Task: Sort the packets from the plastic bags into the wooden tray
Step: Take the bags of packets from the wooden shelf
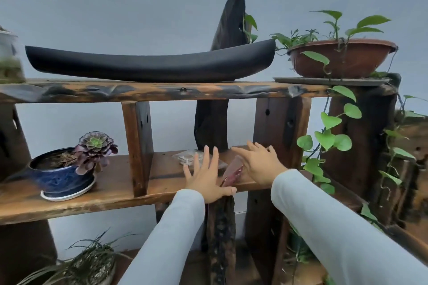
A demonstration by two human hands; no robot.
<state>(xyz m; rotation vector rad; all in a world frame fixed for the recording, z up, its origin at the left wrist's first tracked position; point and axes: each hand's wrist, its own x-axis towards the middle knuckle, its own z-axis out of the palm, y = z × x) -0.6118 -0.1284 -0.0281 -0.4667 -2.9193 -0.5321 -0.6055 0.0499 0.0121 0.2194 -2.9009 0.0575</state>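
Wooden shelf (111, 185): left hand (205, 179) flat, fingers spread, over plastic bag (187, 157); right hand (259, 164) splayed, gripping nothing.

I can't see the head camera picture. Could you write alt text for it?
A person's left hand and right hand reach open-fingered toward a clear plastic bag and a reddish packet on the middle board of a rustic wooden shelf. A long black boat-shaped tray sits on the top board.
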